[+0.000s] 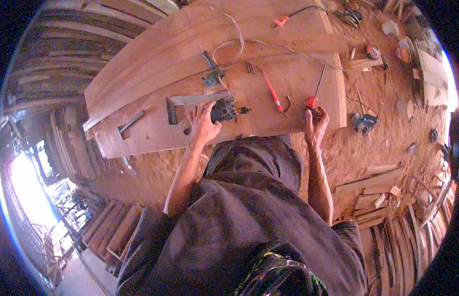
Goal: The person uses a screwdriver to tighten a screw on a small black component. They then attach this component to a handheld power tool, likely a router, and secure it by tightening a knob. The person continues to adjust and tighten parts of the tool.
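My left hand [204,127] rests against a dark machine part [223,109] on the wooden panel, thumb and fingers around its near left side. A short stub like a chuck [245,110] points right from it; its exact kind is unclear. My right hand [316,127] holds a screwdriver [311,102] by its red handle, the thin shaft slanting away from me. Between my hands lies a slim red tool [272,92] beside a small curved dark piece [287,104]. A try square [171,111] sits left of the machine part, its blade reaching toward it.
Large wooden boards [155,64] form the work surface. On them are a hammer [131,124], a blue-grey tool [212,76], a looped cable [242,42] and an orange plug [281,21]. A tape measure [372,51] and a blue power tool [365,123] lie to the right.
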`<state>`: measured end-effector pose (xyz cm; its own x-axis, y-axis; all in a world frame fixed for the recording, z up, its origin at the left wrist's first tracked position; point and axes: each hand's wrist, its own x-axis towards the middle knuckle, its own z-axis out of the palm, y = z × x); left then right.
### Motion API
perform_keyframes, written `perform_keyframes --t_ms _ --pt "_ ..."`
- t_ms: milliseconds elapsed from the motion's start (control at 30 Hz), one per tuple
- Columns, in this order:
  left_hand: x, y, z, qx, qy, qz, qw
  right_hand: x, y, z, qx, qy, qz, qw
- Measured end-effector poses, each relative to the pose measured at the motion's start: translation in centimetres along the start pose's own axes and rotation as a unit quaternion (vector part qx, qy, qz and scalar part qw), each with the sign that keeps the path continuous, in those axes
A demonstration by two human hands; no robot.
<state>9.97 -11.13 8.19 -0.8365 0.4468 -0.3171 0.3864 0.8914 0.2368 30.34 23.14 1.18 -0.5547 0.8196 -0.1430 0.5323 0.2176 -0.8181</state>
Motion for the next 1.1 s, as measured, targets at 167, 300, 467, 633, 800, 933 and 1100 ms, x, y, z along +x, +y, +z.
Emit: perform_keyframes --t_ms 167,300,467,633,800,933,1100 --pt "1.0 -1.1 2.6 -0.015 -0.073 -0.031 0.997 -0.4 1.1 1.0 0.060 0.009 0.010 0.998" --pt "2.0 -0.5 1.2 0.001 -0.109 -0.005 0.994 -0.2 3.2 1.5 0.120 0.029 -0.022 0.992" --pt "4.5 -2.4 0.7 -0.099 -0.004 0.016 0.995 -0.5 3.2 1.0 0.160 0.014 0.018 0.987" --pt "7.9 -3.2 1.7 -0.081 0.048 -0.038 0.995 -0.1 2.3 1.0 0.156 0.041 0.001 0.987" --pt "8.9 -4.1 2.8 -0.063 0.010 -0.035 0.997 0.7 -1.1 -0.5 0.155 0.053 0.065 0.984" --pt "8.4 -5.9 3.9 -0.051 0.058 -0.042 0.996 2.5 -3.5 0.7 0.130 0.085 -0.022 0.988" --pt "8.0 -10.7 2.9 0.011 0.081 -0.137 0.987 3.8 -5.4 4.1 0.155 0.047 -0.101 0.982"
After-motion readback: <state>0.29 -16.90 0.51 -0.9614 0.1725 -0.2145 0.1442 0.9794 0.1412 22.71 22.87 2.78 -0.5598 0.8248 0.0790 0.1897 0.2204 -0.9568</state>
